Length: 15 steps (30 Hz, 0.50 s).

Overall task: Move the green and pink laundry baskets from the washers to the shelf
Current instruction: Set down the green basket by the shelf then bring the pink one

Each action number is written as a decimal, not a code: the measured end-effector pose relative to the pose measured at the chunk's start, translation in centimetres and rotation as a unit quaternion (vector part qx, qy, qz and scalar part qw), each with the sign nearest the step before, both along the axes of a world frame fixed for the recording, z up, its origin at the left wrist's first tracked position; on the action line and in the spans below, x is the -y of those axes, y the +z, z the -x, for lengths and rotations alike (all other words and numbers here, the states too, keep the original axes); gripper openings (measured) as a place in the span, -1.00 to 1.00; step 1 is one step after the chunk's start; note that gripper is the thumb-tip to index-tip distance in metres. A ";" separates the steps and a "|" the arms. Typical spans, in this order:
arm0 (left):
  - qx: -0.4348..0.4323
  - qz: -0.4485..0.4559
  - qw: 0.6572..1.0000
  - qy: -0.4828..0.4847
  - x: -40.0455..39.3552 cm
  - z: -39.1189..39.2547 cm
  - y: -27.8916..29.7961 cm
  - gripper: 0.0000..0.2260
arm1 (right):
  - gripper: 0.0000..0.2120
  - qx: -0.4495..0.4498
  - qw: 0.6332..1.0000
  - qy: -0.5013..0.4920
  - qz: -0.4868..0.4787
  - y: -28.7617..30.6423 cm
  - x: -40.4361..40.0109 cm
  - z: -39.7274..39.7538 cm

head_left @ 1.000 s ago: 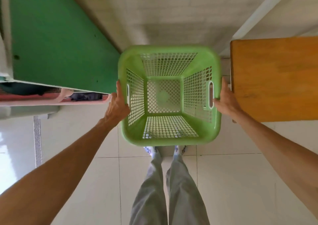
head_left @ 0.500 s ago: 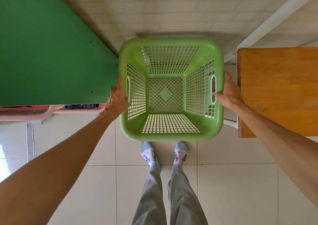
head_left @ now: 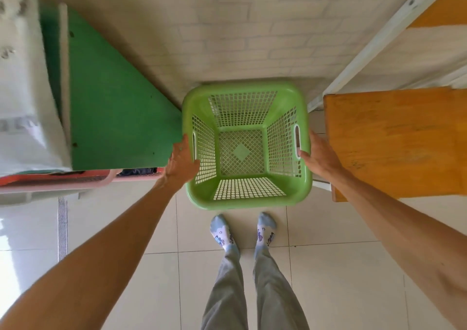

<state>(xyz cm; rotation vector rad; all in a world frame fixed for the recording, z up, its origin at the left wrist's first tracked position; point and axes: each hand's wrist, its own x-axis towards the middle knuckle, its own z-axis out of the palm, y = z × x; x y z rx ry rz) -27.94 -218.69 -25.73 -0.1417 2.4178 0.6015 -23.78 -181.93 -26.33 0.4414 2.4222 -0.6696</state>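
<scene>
The empty green laundry basket (head_left: 243, 198) is low in front of my feet, close to the tiled wall. My left hand (head_left: 180, 163) grips its left side by the handle slot. My right hand (head_left: 317, 156) holds the right side, fingers in the handle slot. The basket sits in the gap between a green board (head_left: 113, 117) on the left and an orange wooden shelf board (head_left: 394, 140) on the right. A pink basket (head_left: 75, 179) with dark cloth inside shows under the green board's near edge.
A white appliance (head_left: 22, 97) stands at the far left. A white shelf post (head_left: 374, 41) runs diagonally at the upper right. Pale floor tiles (head_left: 328, 266) spread around my legs and socked feet.
The basket has gone down toward the floor and a little farther from me, both hands still on its sides. My view has tilted, bringing my feet and the white appliance into sight.
</scene>
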 end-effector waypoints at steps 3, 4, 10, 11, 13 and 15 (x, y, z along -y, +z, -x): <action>0.008 -0.017 0.999 -0.036 -1.2 -1.7 7.5 -0.27 | -0.38 0.029 0.999 -0.009 0.018 7.5 1.9 -1.8; 0.008 -0.016 0.999 -0.046 -1.6 -2.3 10.4 -0.25 | -0.39 0.037 0.999 -0.014 0.029 10.3 2.5 -2.4; -0.036 -0.015 0.994 -0.106 -3.2 -5.0 24.8 -0.21 | -0.51 -0.019 0.997 -0.066 0.031 25.6 5.0 -6.8; -0.048 -0.009 0.991 -0.123 -3.5 -5.2 26.5 -0.20 | -0.51 -0.033 0.997 -0.070 0.019 27.4 5.1 -7.5; -0.074 0.005 0.983 -0.166 -3.9 -5.3 29.2 -0.20 | -0.50 -0.042 0.996 -0.077 -0.002 30.3 4.9 -8.9; -0.094 0.017 0.975 -0.201 -4.7 -4.8 31.0 -0.20 | -0.44 -0.024 0.996 -0.079 -0.034 32.2 4.0 -10.2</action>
